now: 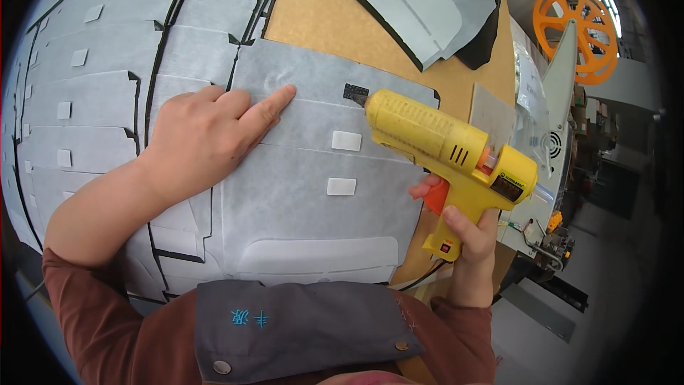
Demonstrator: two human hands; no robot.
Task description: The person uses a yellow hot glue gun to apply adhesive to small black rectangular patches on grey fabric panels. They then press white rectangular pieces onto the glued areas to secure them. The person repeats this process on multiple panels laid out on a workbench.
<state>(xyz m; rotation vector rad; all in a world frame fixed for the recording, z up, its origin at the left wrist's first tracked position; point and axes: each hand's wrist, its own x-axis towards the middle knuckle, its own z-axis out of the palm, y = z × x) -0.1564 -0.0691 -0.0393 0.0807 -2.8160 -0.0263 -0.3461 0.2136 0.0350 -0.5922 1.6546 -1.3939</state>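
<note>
Left hand (206, 139) presses grey sheet (306, 199) flat; right hand (463, 232) grips glue gun (442, 146), seemingly near edge.

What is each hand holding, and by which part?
Right hand grips the yellow glue gun by its handle. Left hand holds nothing, pressing flat on the grey felt sheet.

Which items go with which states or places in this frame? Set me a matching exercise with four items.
Items:
1. left hand
2. right hand
3. glue gun
4. orange reel

States or places:
A. yellow, nozzle at a small black patch on the grey sheet
B. far right, behind the table
C. pressed flat on the grey sheet, forefinger stretched out
D. wrapped round a handle, finger on an orange trigger

Pairs: 1-C, 2-D, 3-A, 4-B
</note>
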